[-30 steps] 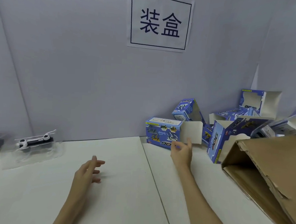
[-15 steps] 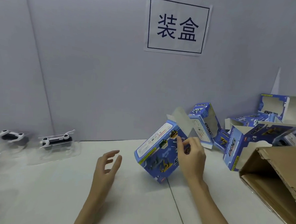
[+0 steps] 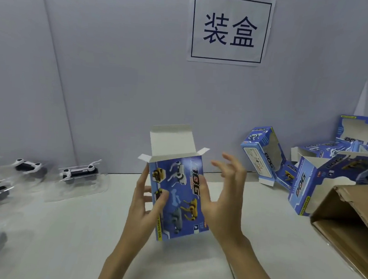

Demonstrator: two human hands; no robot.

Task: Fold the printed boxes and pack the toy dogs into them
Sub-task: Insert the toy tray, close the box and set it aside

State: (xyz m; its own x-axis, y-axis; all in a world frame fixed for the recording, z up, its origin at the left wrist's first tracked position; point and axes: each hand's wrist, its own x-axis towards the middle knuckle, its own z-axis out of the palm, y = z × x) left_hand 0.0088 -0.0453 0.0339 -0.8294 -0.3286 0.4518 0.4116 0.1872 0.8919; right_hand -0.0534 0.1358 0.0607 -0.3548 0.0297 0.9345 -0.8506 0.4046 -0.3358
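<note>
A blue printed box (image 3: 178,197) stands upright in the air in front of me, its top flap and side tabs open and white inside. My left hand (image 3: 143,201) grips its left edge, thumb on the printed front and fingers behind. My right hand (image 3: 224,191) lies against the right edge with the thumb on the front, while its other fingers are spread in the air off the box. Several black-and-white toy dogs in clear plastic trays lie on the table at the left; the nearest to the box is one toy dog (image 3: 80,170), with another (image 3: 28,166) beyond it.
More blue printed boxes are piled at the right against the wall: one tilted (image 3: 262,152), one open-ended (image 3: 313,188). A brown cardboard carton (image 3: 350,225) lies on its side at the right edge. A paper sign (image 3: 228,30) hangs on the grey wall.
My right hand carried the box from the pile at the right to the middle and turned it upright. My left hand rose from the table and took hold of its left side.
</note>
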